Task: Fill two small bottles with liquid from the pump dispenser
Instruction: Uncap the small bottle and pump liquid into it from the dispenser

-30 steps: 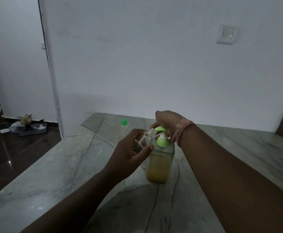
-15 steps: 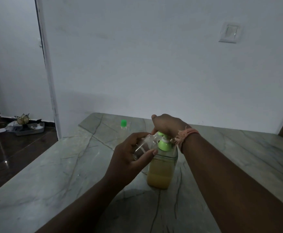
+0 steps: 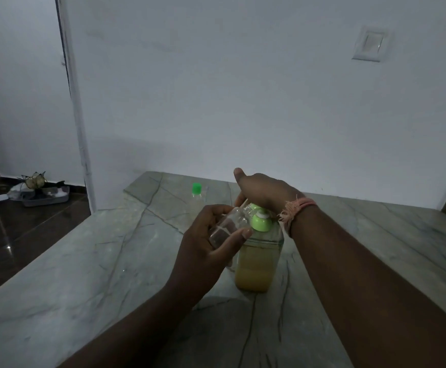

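Dispenser (image 3: 256,264) is sitting mid-counter (image 3: 84,274), half full of yellow stuff. Left hand (image 3: 206,251) is gripping a clear bottle (image 3: 228,227), tilting it against the pump; right hand (image 3: 263,191) is pressing down flat on top. Second bottle (image 3: 197,191) is standing behind it.

Veined grey marble tabletop (image 3: 89,261), smooth with dull sheen; clear plastic pump dispenser (image 3: 259,261); glossy dark floor (image 3: 17,235).

The pump dispenser (image 3: 256,261) stands on the desk (image 3: 110,261), near its middle. The left hand (image 3: 206,251) holds a small bottle (image 3: 229,227) tilted against the dispenser's left side, at its top. The right hand (image 3: 261,192) rests on the pump head from behind. A second small bottle (image 3: 197,191) stands farther back, to the left, near the wall (image 3: 243,102).
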